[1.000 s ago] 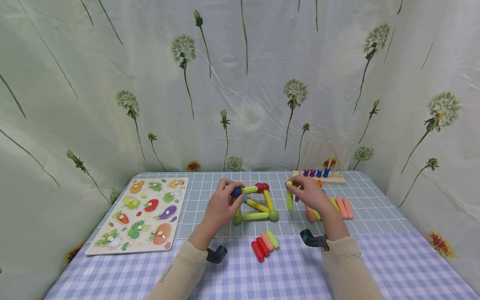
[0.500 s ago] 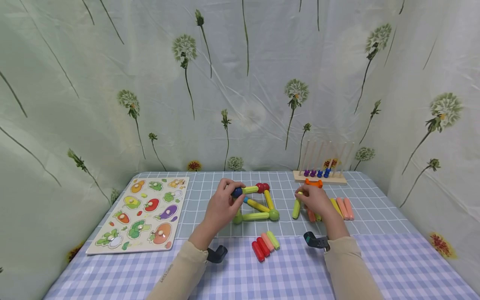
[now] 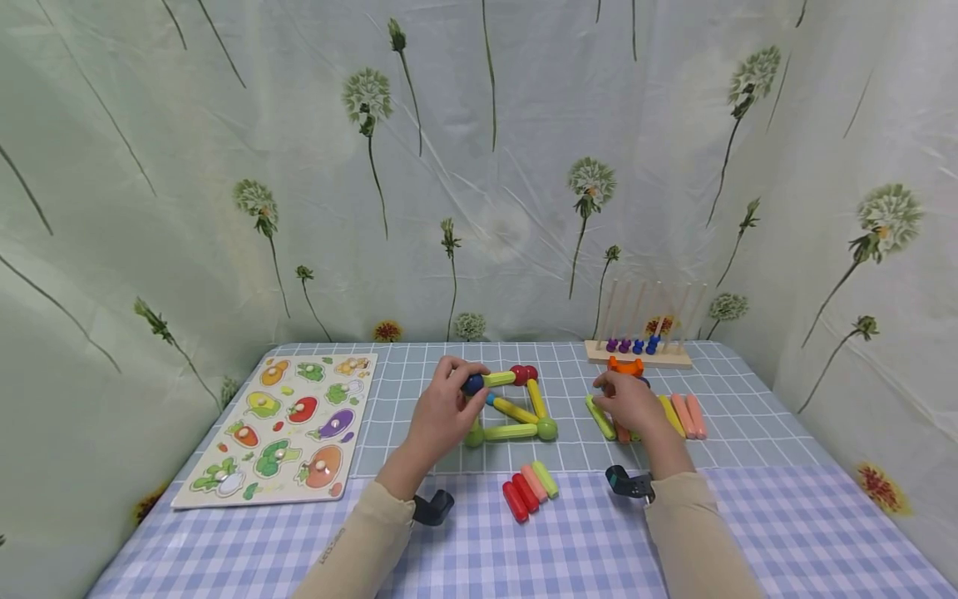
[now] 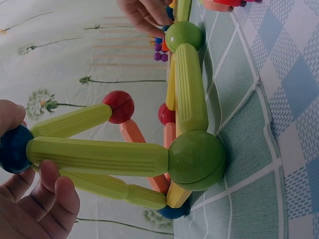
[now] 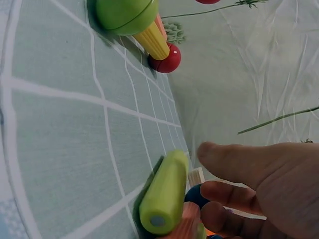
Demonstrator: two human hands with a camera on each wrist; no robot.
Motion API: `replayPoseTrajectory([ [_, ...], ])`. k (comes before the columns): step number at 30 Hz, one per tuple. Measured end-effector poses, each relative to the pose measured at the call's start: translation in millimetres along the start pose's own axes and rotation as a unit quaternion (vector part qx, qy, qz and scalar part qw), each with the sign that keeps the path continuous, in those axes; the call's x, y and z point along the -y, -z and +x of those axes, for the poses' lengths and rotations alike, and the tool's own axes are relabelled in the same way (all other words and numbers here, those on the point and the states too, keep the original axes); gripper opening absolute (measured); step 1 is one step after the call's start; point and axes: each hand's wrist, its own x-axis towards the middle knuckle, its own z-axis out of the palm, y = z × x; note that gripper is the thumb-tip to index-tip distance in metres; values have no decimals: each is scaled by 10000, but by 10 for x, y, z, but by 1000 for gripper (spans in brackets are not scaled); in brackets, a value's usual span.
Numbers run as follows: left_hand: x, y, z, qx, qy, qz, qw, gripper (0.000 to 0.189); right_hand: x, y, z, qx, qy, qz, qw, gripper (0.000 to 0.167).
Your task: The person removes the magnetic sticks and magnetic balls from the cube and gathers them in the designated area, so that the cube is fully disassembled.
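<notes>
My left hand (image 3: 443, 409) grips a dark blue ball (image 4: 14, 149) at the raised corner of a frame of magnetic rods and balls. From that ball, a light green rod (image 4: 99, 155) slopes to a green ball (image 4: 197, 160) resting on the cloth. Red balls (image 3: 524, 375) and a second green ball (image 3: 547, 429) join other yellow and green rods. My right hand (image 3: 630, 403) hovers over the loose rods on the right, thumb apart from the fingers. Beside it, a light green rod (image 5: 167, 191) lies on the cloth, touched by none of its fingers.
Several red, pink and green rods (image 3: 528, 491) lie in front of the frame. Pink rods (image 3: 688, 416) and an orange piece (image 3: 625, 366) are at the right. A wooden peg stand (image 3: 639, 358) stands behind them. A vegetable puzzle board (image 3: 277, 433) lies on the left.
My right hand has moved right with the light green rod, laid it down beside the other loose rods and let go. The left hand has stayed on the blue ball.
</notes>
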Motion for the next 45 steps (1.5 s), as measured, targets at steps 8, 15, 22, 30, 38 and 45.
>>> replayPoseTrajectory([
  [8,2,2,3,3,10,-5,10000,26,27,-29,-19,516,401,-206,9976,25],
  [15,7,2,5,65,60,-3,10000,26,-12,-28,-52,669,220,-305,9971,16],
  [22,2,1,12,97,106,-4,9999,27,-22,-11,-86,704,76,-119,9974,17],
  [30,0,8,3,83,69,-19,9999,27,-47,4,-79,725,30,-172,9972,16],
  [38,7,-5,-2,39,4,-18,10000,28,-10,27,-75,693,220,-143,9972,20],
  [45,12,22,-2,120,-6,-163,9998,36,250,2,-101,790,1025,166,9915,29],
])
